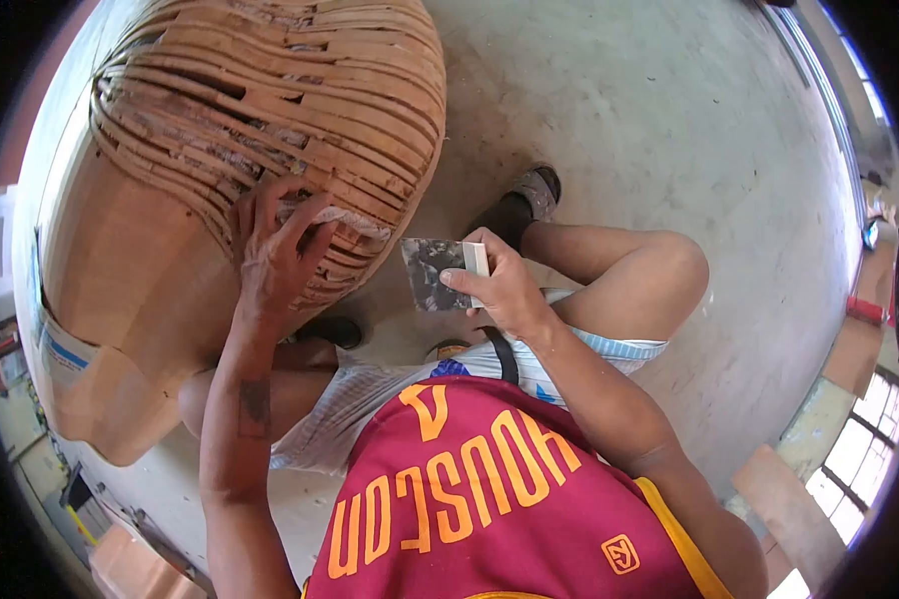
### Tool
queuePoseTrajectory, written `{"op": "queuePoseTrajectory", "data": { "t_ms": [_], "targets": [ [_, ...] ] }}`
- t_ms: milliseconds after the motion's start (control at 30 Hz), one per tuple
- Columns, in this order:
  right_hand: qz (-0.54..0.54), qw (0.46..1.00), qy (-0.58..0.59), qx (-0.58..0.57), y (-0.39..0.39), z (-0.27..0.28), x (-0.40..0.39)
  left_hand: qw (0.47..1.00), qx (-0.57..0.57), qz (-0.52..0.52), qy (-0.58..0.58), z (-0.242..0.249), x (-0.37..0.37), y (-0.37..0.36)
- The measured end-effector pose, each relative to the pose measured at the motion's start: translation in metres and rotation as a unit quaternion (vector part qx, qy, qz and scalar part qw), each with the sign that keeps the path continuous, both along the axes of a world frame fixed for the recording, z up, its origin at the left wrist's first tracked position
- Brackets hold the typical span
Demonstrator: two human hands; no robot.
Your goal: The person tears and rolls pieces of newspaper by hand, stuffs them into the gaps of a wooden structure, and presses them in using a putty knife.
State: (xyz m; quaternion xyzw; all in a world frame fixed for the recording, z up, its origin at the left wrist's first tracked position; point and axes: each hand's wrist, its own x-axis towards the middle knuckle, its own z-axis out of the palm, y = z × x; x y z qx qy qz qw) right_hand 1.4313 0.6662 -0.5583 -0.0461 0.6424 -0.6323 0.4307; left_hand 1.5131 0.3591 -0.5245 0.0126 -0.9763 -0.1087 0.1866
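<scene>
A large rounded form [370, 110] covered in curved wooden or rattan strips with dark gaps rises in front of me on the left. My left hand [275, 245] rests on its lower part, fingers spread and bent against the strips. A whitish, crumpled-looking strip [355, 222] lies along the surface right at those fingertips. In my right hand [504, 285] is a flat square scraper [435, 275] smeared dark, with a pale band along one edge. The thumb presses on its face, and the scraper stands just off the form's right edge.
A smooth brown panel [135, 260] continues the form at the left. My bent knee [669, 270] and sandaled foot [541, 192] are on the grey floor [609, 100] to the right. Brown boards [789, 509] lean near a window at the lower right.
</scene>
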Motion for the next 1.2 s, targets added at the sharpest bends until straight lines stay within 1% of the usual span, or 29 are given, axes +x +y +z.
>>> {"op": "queuePoseTrajectory", "data": {
  "t_ms": [33, 67, 100, 133, 233, 333, 433, 500, 533, 633, 733, 833, 933, 967, 1033, 1133, 1200],
  "targets": [
    [0.053, 0.994, 0.082, 0.042, -0.001, -0.002, -0.001, 1.0, -0.012, -0.004, -0.004, 0.003, 0.001, 0.0],
    [0.061, 0.978, 0.187, 0.064, -0.005, -0.005, 0.001, 1.0, -0.025, -0.009, -0.008, 0.006, 0.001, 0.0],
    [0.066, 0.951, 0.29, 0.085, -0.011, -0.008, 0.006, 0.999, -0.036, -0.017, -0.013, 0.008, 0.001, 0.0],
    [0.069, 0.912, 0.39, 0.105, -0.014, -0.01, 0.008, 0.999, -0.024, -0.014, -0.015, 0.008, 0.002, -0.001],
    [0.117, 0.87, 0.466, 0.111, -0.015, -0.011, 0.004, 1.0, 0.014, -0.011, -0.019, 0.003, 0.002, -0.002],
    [0.105, 0.855, 0.503, 0.074, -0.015, -0.011, 0.013, 0.999, 0.033, -0.01, -0.018, -0.001, 0.004, -0.002],
    [0.153, 0.837, 0.504, 0.148, -0.031, -0.009, 0.019, 1.0, 0.006, -0.003, -0.012, 0.007, 0.001, 0.001],
    [0.134, 0.827, 0.53, 0.135, -0.056, -0.023, 0.027, 1.0, -0.023, -0.003, -0.012, 0.008, 0.002, 0.001],
    [0.122, 0.819, 0.546, 0.126, -0.065, -0.027, 0.025, 1.0, -0.015, -0.003, -0.008, 0.007, 0.0, -0.001],
    [0.163, 0.833, 0.508, 0.147, -0.051, -0.019, 0.017, 1.0, 0.006, -0.004, -0.009, 0.003, 0.002, 0.0],
    [0.117, 0.831, 0.537, 0.084, -0.036, -0.001, 0.02, 1.0, -0.001, -0.005, -0.007, 0.006, 0.001, -0.001],
    [0.178, 0.831, 0.507, 0.142, -0.046, -0.002, 0.017, 1.0, -0.006, -0.004, 0.003, 0.006, 0.002, 0.0],
    [0.152, 0.808, 0.548, 0.157, -0.07, -0.027, 0.021, 1.0, -0.007, -0.003, 0.007, 0.005, 0.001, -0.003],
    [0.162, 0.815, 0.533, 0.158, -0.064, -0.03, 0.023, 1.0, -0.005, -0.004, 0.003, 0.006, 0.003, -0.003],
    [0.18, 0.824, 0.511, 0.163, -0.049, -0.01, 0.015, 1.0, -0.001, -0.005, 0.007, 0.005, 0.0, -0.002],
    [0.178, 0.827, 0.51, 0.156, -0.031, -0.007, 0.015, 1.0, 0.002, 0.0, 0.012, 0.004, 0.0, -0.001],
    [0.183, 0.826, 0.506, 0.166, -0.035, -0.011, 0.012, 1.0, 0.001, 0.005, 0.011, 0.004, 0.001, 0.001]
  ]
}}
